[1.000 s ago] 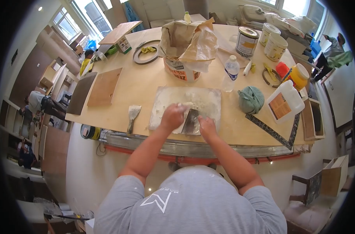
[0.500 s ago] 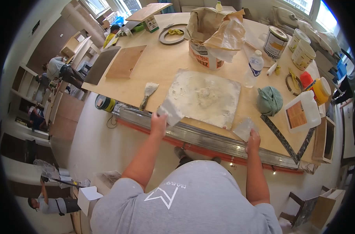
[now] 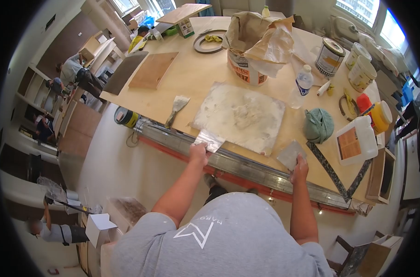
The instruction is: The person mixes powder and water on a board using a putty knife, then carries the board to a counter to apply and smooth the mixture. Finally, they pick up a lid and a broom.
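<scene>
My left hand grips a flat metal scraper, its shiny blade at the near left edge of a board smeared with pale putty. Gripped in my right hand is a second flat grey scraper, near the board's right corner and apart from it. A thicker mound of putty lies around the middle of the board. To the left of the board rests a putty knife with a whitened blade.
A bucket lined with a brown paper bag stands behind the board. At right are a water bottle, a ball of green twine, a white jug, a dark angled strip and paint cans. Several people work at far left.
My left hand has moved right and slightly toward me with its scraper, whose blade now shows brighter. My right hand has barely moved. The view has shifted slightly.
</scene>
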`<action>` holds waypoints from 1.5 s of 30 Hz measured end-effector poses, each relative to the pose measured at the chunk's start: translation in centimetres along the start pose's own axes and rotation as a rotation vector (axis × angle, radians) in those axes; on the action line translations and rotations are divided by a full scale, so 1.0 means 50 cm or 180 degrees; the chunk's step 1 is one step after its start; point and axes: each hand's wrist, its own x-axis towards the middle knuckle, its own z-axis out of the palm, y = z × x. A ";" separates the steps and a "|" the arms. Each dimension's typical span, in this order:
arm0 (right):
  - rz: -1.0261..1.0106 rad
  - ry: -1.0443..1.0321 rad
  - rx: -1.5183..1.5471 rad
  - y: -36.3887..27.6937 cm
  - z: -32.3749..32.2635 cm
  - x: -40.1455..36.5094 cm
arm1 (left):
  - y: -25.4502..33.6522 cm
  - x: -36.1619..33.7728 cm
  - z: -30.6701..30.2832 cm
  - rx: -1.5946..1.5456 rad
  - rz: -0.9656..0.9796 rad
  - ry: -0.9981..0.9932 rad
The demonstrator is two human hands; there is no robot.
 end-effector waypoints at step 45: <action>-0.0406 0.0234 -0.0822 -0.008 0.001 -0.007 | 0.085 0.139 0.325 0.1821 0.0580 -0.0897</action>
